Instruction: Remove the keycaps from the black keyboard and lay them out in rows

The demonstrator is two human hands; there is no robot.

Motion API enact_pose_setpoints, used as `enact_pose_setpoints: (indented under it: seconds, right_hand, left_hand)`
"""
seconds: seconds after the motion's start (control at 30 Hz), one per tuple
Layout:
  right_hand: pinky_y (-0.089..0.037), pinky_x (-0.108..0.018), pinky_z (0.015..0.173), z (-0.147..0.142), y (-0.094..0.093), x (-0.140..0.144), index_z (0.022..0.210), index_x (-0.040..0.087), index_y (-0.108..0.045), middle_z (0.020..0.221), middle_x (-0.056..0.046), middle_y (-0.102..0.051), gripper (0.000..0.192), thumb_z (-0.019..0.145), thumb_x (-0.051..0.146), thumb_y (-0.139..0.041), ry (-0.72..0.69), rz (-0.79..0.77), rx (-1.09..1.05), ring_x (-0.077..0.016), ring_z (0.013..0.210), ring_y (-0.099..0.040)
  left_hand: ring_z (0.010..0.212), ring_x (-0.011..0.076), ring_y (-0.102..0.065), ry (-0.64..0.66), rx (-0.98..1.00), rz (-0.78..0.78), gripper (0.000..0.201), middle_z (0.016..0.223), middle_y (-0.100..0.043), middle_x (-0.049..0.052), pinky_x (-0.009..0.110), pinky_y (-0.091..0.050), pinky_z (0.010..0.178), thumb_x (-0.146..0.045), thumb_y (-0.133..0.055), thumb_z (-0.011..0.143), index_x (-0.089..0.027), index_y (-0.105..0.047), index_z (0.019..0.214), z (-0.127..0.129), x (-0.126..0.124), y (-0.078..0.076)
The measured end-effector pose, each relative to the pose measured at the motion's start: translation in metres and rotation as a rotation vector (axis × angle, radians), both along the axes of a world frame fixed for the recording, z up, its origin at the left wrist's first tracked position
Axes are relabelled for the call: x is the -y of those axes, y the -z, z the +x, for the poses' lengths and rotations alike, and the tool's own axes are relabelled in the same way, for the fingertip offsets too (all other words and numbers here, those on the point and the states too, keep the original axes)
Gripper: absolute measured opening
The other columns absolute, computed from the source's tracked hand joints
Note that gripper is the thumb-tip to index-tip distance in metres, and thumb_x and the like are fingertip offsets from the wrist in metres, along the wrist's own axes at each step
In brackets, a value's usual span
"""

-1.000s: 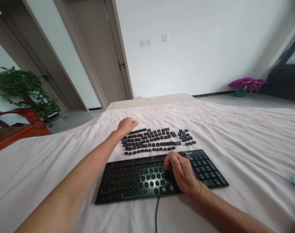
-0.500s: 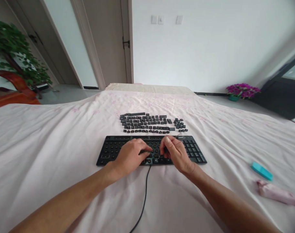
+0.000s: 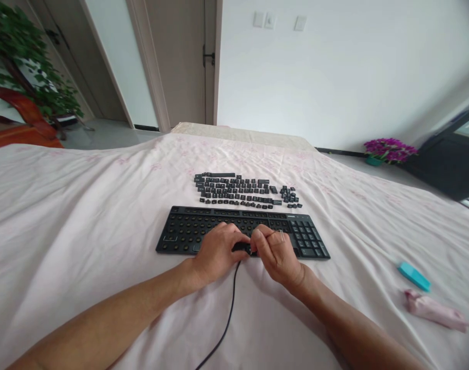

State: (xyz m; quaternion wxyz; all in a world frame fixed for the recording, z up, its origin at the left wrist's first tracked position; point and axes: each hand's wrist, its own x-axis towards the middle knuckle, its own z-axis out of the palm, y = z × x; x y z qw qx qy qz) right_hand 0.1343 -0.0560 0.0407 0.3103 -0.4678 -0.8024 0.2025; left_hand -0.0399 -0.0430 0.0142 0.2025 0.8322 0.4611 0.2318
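A black keyboard [image 3: 180, 231] with most caps off lies on the pink bedsheet [image 3: 83, 205], its cable [image 3: 226, 324] running toward me. Rows of loose black keycaps [image 3: 238, 190] lie just beyond it. My left hand [image 3: 217, 252] rests on the keyboard's front middle, fingertips pinching a small black keycap [image 3: 242, 248] against the bottom row. My right hand [image 3: 276, 254] meets it from the right, thumb and forefinger touching the same cap. A thin wire keycap puller [image 3: 280, 236] sticks up across that hand's fingers.
A teal block [image 3: 413, 275] and a pink rolled packet [image 3: 434, 311] lie on the sheet at the right. Beyond the bed are a door [image 3: 180, 61], a green plant [image 3: 22, 67] with red wooden furniture at left, and purple flowers [image 3: 390, 149] on the floor.
My left hand came back from the far loose keycaps to the keyboard and joined the right hand. Both hands then shifted toward the keyboard's front edge. The view swung and pulled back.
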Motion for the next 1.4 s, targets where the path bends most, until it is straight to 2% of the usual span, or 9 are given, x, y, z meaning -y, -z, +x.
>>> enact_pose_setpoints:
  seconds: [0.23,0.47,0.67,0.83,0.93,1.1,1.17,1.27,1.4]
  right_hand:
    - [-0.031,-0.026,0.053,-0.011,0.008,-0.015,0.068,0.021,-0.048,0.059,-0.001,-0.055,0.042,0.102,0.036,-0.028,0.035,0.069,0.161,-0.0117,0.050,-0.050]
    - [-0.033,-0.026,0.058,-0.012,0.021,-0.001,0.073,0.020,-0.055,0.061,-0.002,-0.058,0.032,0.098,0.024,-0.036,-0.152,0.373,0.149,-0.0125,0.056,-0.053]
    - [-0.034,-0.028,0.053,-0.002,0.038,-0.008,0.059,0.022,-0.041,0.053,0.000,-0.048,0.039,0.097,0.024,-0.033,-0.062,0.290,-0.118,-0.0126,0.049,-0.044]
    - [-0.035,-0.026,0.050,-0.002,0.049,-0.013,0.057,0.022,-0.039,0.050,0.002,-0.045,0.045,0.100,0.027,-0.029,-0.011,0.132,-0.439,-0.0106,0.045,-0.042]
    - [-0.036,-0.027,0.050,-0.003,0.045,-0.011,0.058,0.022,-0.039,0.050,0.001,-0.045,0.044,0.100,0.026,-0.028,-0.031,0.168,-0.427,-0.0112,0.046,-0.043]
    - [-0.034,-0.030,0.053,-0.006,0.023,-0.009,0.059,0.023,-0.042,0.051,0.000,-0.047,0.041,0.097,0.028,-0.028,-0.266,0.498,-0.140,-0.0132,0.048,-0.042]
    - [-0.033,-0.030,0.053,-0.008,0.017,-0.009,0.060,0.022,-0.043,0.051,0.000,-0.047,0.041,0.097,0.028,-0.028,-0.294,0.551,-0.113,-0.0129,0.047,-0.041]
    - [-0.034,-0.029,0.052,-0.009,0.019,-0.011,0.059,0.023,-0.040,0.051,0.000,-0.046,0.042,0.099,0.027,-0.027,-0.216,0.483,-0.206,-0.0128,0.048,-0.042]
    - [-0.033,-0.028,0.048,-0.005,0.028,-0.013,0.059,0.023,-0.037,0.050,0.002,-0.044,0.044,0.101,0.028,-0.027,-0.067,0.272,-0.493,-0.0119,0.045,-0.042]
  left_hand:
    - [0.083,0.0182,-0.056,-0.015,-0.015,0.065,0.010,0.087,-0.070,-0.003,0.031,-0.041,0.074,-0.039,-0.070,0.081,-0.029,-0.071,0.084,0.008,-0.001,0.006]
    - [0.081,0.0183,-0.054,-0.073,0.002,0.060,0.019,0.084,-0.068,0.001,0.030,-0.040,0.069,-0.035,-0.060,0.086,-0.025,-0.068,0.073,0.010,0.000,0.009]
    - [0.082,0.0183,-0.053,-0.108,0.005,0.080,0.015,0.083,-0.068,-0.001,0.032,-0.038,0.073,-0.040,-0.065,0.084,-0.028,-0.073,0.079,0.013,0.003,0.010]
    - [0.083,0.0171,-0.053,-0.092,0.065,0.056,0.015,0.085,-0.068,-0.003,0.030,-0.037,0.071,-0.041,-0.065,0.084,-0.032,-0.076,0.083,0.011,0.003,0.008]
    - [0.083,0.0174,-0.053,-0.092,0.073,0.053,0.015,0.085,-0.068,-0.003,0.030,-0.037,0.071,-0.042,-0.064,0.084,-0.032,-0.076,0.083,0.010,0.002,0.009]
    - [0.083,0.0181,-0.054,-0.085,0.063,0.054,0.020,0.087,-0.069,-0.002,0.031,-0.036,0.071,-0.044,-0.062,0.085,-0.029,-0.075,0.085,0.008,0.001,0.012]
    - [0.083,0.0181,-0.054,-0.085,0.059,0.053,0.021,0.087,-0.069,-0.002,0.031,-0.036,0.070,-0.044,-0.061,0.086,-0.029,-0.075,0.085,0.007,0.001,0.013]
    - [0.083,0.0182,-0.055,-0.089,0.078,0.027,0.019,0.087,-0.070,-0.002,0.030,-0.037,0.071,-0.044,-0.063,0.084,-0.029,-0.075,0.085,0.007,0.001,0.012]
    - [0.085,0.0192,-0.056,-0.106,0.087,-0.014,0.021,0.087,-0.070,-0.002,0.030,-0.038,0.072,-0.047,-0.072,0.076,-0.029,-0.075,0.087,0.007,0.000,0.010]
